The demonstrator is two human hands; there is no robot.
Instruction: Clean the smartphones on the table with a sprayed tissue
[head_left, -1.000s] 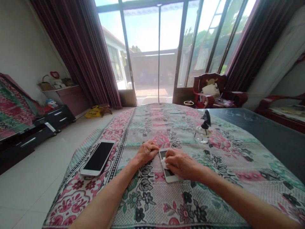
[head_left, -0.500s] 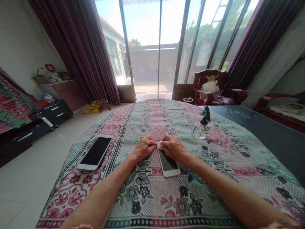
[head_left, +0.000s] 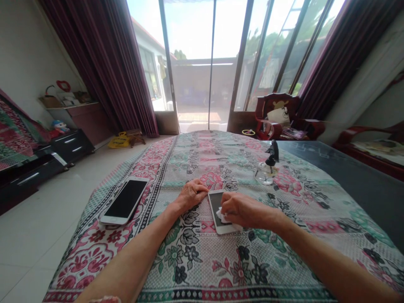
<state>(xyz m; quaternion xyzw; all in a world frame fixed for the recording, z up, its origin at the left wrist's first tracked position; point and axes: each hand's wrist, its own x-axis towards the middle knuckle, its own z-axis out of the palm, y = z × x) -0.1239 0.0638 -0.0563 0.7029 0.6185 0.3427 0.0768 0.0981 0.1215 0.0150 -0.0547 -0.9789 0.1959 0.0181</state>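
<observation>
A white smartphone (head_left: 214, 198) with a dark screen lies face up on the patterned tablecloth (head_left: 227, 261). At its far left corner, the curled fingers of my left hand (head_left: 191, 195) pinch the edge and steady it. My right hand (head_left: 244, 209) is closed on a crumpled white tissue (head_left: 222, 216), which presses against the lower part of the screen. That hand covers the right side of the phone. Further left rests a second, larger white smartphone (head_left: 125, 201), screen up and untouched, with something thin beneath it that I cannot make out.
A clear spray bottle (head_left: 267, 173) with a black trigger head stands upright on the cloth beyond my right hand. The dark tabletop (head_left: 311, 152) shows at the right. A red wooden chair (head_left: 274, 113) and glass doors are behind the table; a yellow bag (head_left: 119, 140) is on the floor.
My right hand moved with the tissue from mid-screen to the phone's far edge, then back down to the near part of the screen. My left hand stayed at the corner.
</observation>
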